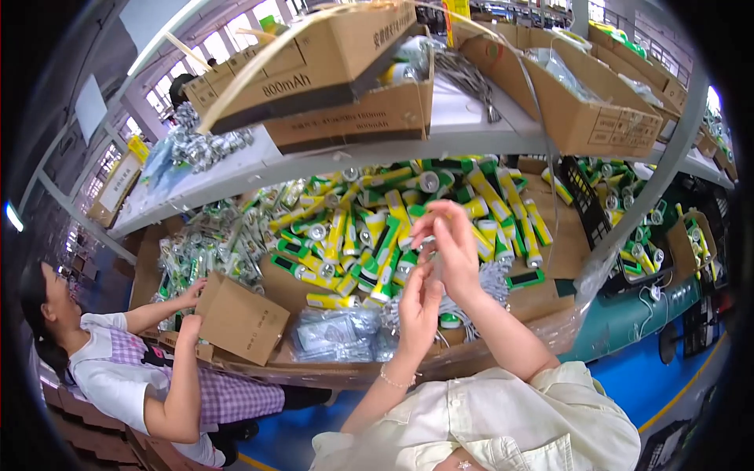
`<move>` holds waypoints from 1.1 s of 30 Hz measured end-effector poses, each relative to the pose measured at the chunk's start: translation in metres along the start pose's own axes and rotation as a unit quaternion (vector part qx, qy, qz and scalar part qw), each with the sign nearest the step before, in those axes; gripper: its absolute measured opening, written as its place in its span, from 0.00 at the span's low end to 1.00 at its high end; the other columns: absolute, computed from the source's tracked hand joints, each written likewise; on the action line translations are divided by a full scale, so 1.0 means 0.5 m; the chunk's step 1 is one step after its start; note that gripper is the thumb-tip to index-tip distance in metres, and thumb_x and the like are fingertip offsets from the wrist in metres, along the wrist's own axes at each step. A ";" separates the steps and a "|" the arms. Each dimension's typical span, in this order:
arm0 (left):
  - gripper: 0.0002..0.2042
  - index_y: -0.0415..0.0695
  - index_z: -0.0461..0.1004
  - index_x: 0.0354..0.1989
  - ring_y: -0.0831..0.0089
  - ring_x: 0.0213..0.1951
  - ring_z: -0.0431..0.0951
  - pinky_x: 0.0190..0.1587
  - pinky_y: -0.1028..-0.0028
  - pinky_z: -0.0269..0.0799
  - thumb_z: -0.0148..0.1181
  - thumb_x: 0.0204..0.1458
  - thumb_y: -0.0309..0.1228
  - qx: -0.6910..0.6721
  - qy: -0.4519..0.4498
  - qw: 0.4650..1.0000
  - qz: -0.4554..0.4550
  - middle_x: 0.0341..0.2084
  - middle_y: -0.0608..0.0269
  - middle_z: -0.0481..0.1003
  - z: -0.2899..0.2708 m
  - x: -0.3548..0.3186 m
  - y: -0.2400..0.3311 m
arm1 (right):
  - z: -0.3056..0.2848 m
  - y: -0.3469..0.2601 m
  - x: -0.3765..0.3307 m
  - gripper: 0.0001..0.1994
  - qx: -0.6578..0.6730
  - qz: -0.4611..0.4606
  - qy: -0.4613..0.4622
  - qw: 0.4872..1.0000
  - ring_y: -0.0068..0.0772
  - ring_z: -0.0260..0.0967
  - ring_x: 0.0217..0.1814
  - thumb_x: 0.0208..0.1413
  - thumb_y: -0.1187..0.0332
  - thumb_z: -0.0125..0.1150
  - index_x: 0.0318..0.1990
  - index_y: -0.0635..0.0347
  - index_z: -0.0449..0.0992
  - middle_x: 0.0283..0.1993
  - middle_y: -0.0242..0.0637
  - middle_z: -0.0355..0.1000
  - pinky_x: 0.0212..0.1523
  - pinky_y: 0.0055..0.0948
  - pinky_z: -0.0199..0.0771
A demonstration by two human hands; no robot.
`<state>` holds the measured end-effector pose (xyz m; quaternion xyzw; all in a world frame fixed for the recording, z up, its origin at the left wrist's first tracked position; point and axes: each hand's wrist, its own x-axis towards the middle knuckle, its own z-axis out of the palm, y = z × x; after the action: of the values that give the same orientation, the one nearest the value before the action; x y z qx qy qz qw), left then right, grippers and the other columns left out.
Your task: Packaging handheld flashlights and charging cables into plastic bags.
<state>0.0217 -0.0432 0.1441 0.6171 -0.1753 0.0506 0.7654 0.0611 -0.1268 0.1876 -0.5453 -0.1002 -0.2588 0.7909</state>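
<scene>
Over the near part of a heap of flashlights [386, 251], my two hands come together. My left hand [419, 304] has its fingers pressed together, pointing up toward the right palm. Higher up, my right hand [455, 245] has bent fingers curling toward the left one. Something small, pale and partly see-through shows between them, too blurred to name. Beneath the hands lie a bundle of grey-white cords [491, 284] and a stack of clear plastic bags [338, 334]. The flashlights are yellow, green and white.
A co-worker at the left grips a cardboard box [243, 318] beside a pile of bagged flashlights [206, 253]. Above the heap runs a shelf [503, 145] with open cartons [314, 74]. A black crate [585, 204] and a metal post [644, 188] stand at the right.
</scene>
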 end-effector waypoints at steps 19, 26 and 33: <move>0.13 0.38 0.77 0.39 0.58 0.42 0.75 0.45 0.68 0.71 0.59 0.43 0.13 0.175 -0.150 0.892 0.389 0.36 0.57 0.77 0.005 0.179 0.230 | -0.054 -0.237 0.068 0.14 -0.027 0.013 -0.186 0.982 0.20 0.70 0.34 0.53 0.75 0.61 0.48 0.66 0.75 0.35 0.34 0.74 0.34 0.19 0.71; 0.19 0.37 0.74 0.45 0.53 0.48 0.73 0.51 0.63 0.72 0.57 0.41 0.12 0.107 -0.231 0.903 0.345 0.45 0.50 0.65 0.057 0.158 0.224 | -0.125 -0.325 0.075 0.11 -0.288 -0.226 -0.124 0.922 0.29 0.73 0.32 0.46 0.80 0.63 0.39 0.65 0.79 0.32 0.41 0.76 0.31 0.25 0.72; 0.11 0.35 0.74 0.39 0.61 0.43 0.74 0.48 0.66 0.71 0.57 0.45 0.17 0.140 -0.172 0.948 0.230 0.45 0.50 0.67 -0.014 0.143 0.147 | -0.186 -0.522 0.233 0.19 -0.364 -0.426 0.100 0.822 0.12 0.68 0.32 0.48 0.82 0.60 0.50 0.65 0.73 0.32 0.29 0.72 0.33 0.13 0.69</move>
<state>0.0682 -0.0294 0.2345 0.6604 -0.4321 0.1423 0.5974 0.0126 -0.3174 0.4147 -0.6676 -0.1414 -0.6409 0.3515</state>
